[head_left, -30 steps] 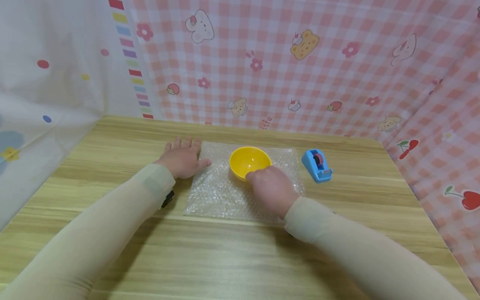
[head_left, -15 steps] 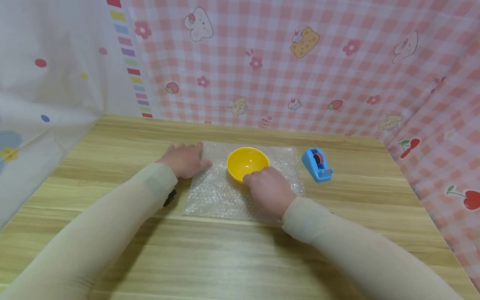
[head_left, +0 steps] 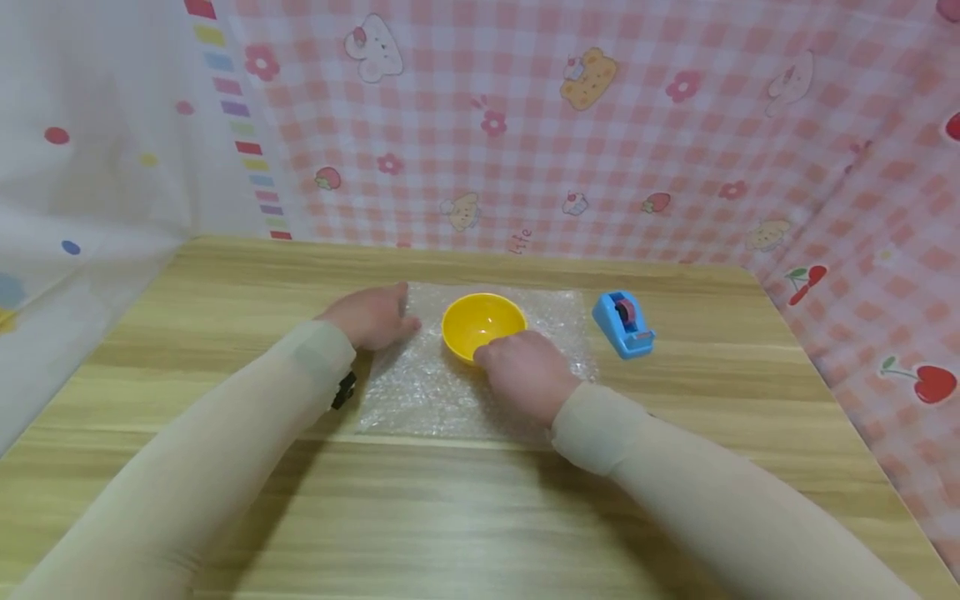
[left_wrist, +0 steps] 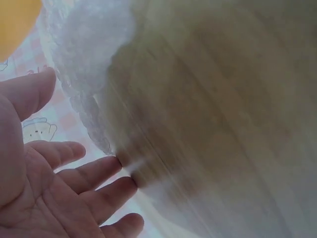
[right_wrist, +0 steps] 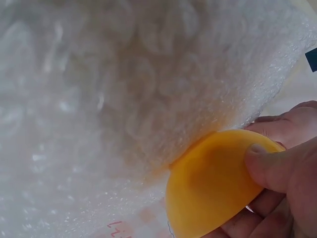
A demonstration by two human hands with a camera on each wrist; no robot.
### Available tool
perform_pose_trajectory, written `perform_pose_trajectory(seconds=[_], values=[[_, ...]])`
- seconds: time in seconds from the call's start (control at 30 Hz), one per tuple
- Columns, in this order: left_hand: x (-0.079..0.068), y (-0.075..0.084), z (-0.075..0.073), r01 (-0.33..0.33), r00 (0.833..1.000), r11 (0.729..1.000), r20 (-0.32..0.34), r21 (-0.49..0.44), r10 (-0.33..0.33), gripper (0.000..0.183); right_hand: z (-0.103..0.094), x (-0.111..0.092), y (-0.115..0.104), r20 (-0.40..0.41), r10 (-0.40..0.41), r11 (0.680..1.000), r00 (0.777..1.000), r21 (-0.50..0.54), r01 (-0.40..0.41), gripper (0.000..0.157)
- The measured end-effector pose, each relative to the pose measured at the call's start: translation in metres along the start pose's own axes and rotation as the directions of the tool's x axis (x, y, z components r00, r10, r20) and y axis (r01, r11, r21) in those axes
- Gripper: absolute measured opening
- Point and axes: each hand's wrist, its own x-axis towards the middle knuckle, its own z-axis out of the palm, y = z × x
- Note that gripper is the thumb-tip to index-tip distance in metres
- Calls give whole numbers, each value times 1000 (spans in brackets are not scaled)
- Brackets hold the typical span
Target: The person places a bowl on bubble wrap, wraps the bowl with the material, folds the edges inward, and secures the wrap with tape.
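A yellow bowl [head_left: 483, 321] stands upright near the middle of a sheet of bubble wrap [head_left: 420, 404] lying flat on the table. My right hand [head_left: 528, 375] grips its near right side, the thumb pressing the outer wall in the right wrist view, where the bowl [right_wrist: 213, 183] fills the lower middle. By the sheet's far left corner is my left hand [head_left: 367, 318]. In the left wrist view the left hand [left_wrist: 54, 188] has its thumb apart from its loosely bent fingers, with nothing between them. Some fingertips seem to touch the table beside the wrap's edge.
To the right of the wrap stands a blue tape dispenser [head_left: 624, 325] with a pinkish roll. A pink checked cloth [head_left: 450, 125] hangs behind the wooden table [head_left: 450, 508], with a white dotted sheet [head_left: 97, 183] at the left.
My left fingers have gone from spread out flat to drawn together and bent at the wrap's corner. The bowl, still in my right hand, has shifted slightly left. The view has also moved a little.
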Motion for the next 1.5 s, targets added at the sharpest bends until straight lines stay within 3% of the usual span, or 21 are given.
perform_pose_trajectory(seconds=[0.2, 0.5, 1.0, 1.5], values=[[6, 3, 0, 18, 998, 999, -58, 43, -16, 86, 0, 0, 0, -15, -15, 1000, 1000, -19, 15, 17], [10, 11, -3, -16, 997, 999, -76, 49, 20, 87, -1, -2, 1, -21, -11, 999, 1000, -35, 10, 16], [18, 7, 0, -27, 993, 998, -112, -54, 20, 89, 0, -1, 2, -12, -20, 998, 1000, -53, 19, 15], [15, 10, -3, -10, 984, 981, -176, -193, -25, 101, 0, -1, 1, -33, -36, 997, 999, -66, 34, 14]])
